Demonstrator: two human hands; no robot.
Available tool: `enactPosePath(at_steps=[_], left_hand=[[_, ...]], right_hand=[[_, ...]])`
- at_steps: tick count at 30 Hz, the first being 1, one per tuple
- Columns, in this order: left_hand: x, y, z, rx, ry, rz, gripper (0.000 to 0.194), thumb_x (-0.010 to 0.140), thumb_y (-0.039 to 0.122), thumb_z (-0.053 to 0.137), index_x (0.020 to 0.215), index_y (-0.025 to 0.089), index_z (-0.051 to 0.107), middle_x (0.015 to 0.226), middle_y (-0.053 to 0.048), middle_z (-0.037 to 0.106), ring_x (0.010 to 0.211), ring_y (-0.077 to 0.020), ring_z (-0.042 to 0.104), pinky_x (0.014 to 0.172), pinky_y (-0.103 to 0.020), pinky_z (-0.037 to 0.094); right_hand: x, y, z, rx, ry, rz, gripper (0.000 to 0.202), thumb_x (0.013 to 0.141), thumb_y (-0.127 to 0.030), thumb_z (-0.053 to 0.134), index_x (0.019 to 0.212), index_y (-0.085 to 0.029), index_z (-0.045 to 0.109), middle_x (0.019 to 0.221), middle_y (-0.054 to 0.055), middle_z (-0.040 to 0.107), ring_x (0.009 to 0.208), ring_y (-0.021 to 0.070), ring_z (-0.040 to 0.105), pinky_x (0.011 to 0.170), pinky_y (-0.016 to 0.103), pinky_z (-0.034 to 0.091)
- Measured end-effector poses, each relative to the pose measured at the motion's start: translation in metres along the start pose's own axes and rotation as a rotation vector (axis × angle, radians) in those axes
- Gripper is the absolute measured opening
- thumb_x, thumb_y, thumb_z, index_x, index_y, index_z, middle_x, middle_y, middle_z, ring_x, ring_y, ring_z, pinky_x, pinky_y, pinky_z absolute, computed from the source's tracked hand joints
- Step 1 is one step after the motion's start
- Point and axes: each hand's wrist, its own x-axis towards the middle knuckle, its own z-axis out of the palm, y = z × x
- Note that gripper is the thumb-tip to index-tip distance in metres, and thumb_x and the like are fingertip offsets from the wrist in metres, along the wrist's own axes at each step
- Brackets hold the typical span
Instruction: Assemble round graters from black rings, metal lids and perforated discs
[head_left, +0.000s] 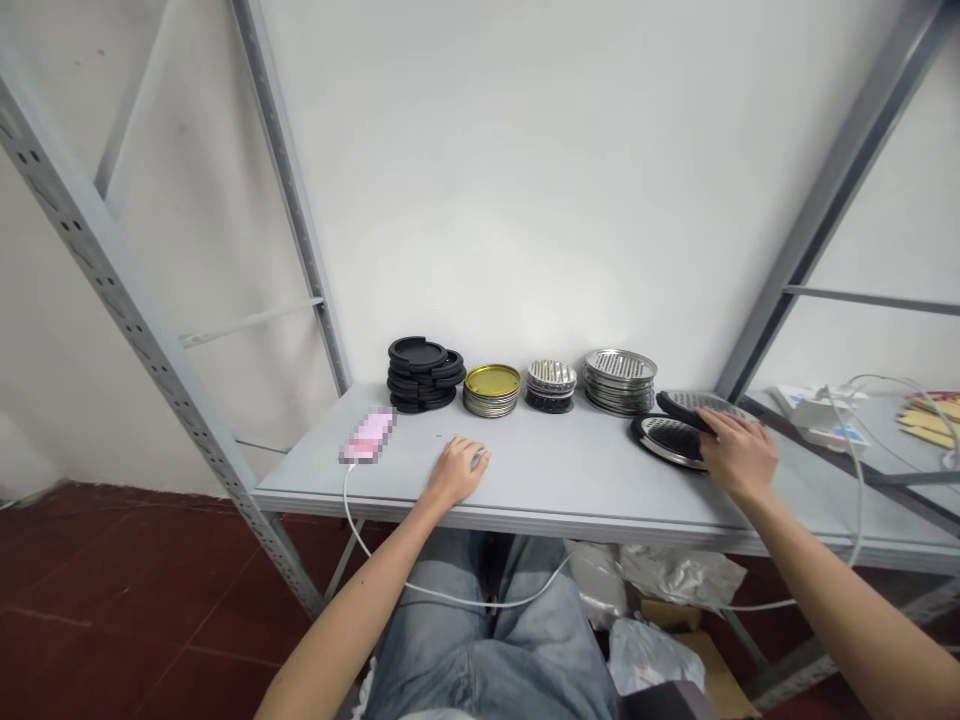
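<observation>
Right hand [739, 452] grasps upper black-rimmed disc [684, 408] at the table's right side

Tilted, the disc sits above a lower black-rimmed disc [667, 438] lying on the table [555, 490]. A wide stretch of tabletop separates that pair from the left hand [459, 470], which rests loosely curled near the front edge; whether it holds the small grey bit at its fingertips, I cannot tell. Along the wall-side edge stand black rings [418, 380], gold-topped lids [492, 382] and two stacks of slotted metal discs [619, 378], narrow gaps between neighbours
</observation>
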Motion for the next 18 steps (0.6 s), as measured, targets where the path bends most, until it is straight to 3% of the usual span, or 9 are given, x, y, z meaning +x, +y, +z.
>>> enactPosePath(at_steps=[3, 8, 14, 18], left_hand=[[0.000, 0.002, -0.001, -0.004, 0.003, 0.000, 0.022, 0.094, 0.028, 0.048, 0.094, 0.018, 0.068, 0.092, -0.007, 0.070, 0.093, -0.0210, 0.060, 0.090, -0.037, 0.047], [-0.001, 0.003, -0.002, -0.021, -0.012, -0.008, 0.022, 0.094, 0.027, 0.048, 0.094, 0.018, 0.068, 0.091, -0.006, 0.070, 0.092, -0.0208, 0.061, 0.089, -0.036, 0.047], [-0.002, 0.003, -0.004, -0.059, -0.007, -0.066, 0.028, 0.093, 0.028, 0.050, 0.116, 0.016, 0.061, 0.092, -0.007, 0.070, 0.096, -0.0220, 0.062, 0.091, -0.036, 0.047], [-0.002, 0.002, -0.002, -0.055, -0.021, -0.079, 0.029, 0.093, 0.028, 0.050, 0.117, 0.016, 0.061, 0.091, -0.006, 0.070, 0.094, -0.0221, 0.062, 0.091, -0.036, 0.047]], right_hand=[[-0.005, -0.005, 0.004, -0.062, -0.073, -0.006, 0.036, 0.085, -0.030, 0.044, 0.109, -0.021, 0.070, 0.109, 0.008, 0.071, 0.105, 0.0256, 0.058, 0.090, 0.038, 0.041], [-0.015, -0.003, -0.001, -0.033, -0.161, -0.142, 0.038, 0.086, -0.035, 0.044, 0.112, -0.022, 0.069, 0.113, 0.006, 0.070, 0.106, 0.0264, 0.057, 0.090, 0.038, 0.041], [-0.014, 0.014, -0.005, 0.102, -0.340, -0.187, 0.042, 0.080, -0.040, 0.054, 0.115, -0.021, 0.067, 0.116, 0.009, 0.067, 0.108, 0.0269, 0.058, 0.092, 0.037, 0.043], [-0.018, 0.019, -0.008, 0.146, -0.401, -0.196, 0.042, 0.080, -0.041, 0.056, 0.114, -0.020, 0.066, 0.118, 0.010, 0.066, 0.111, 0.0275, 0.056, 0.096, 0.038, 0.042]])
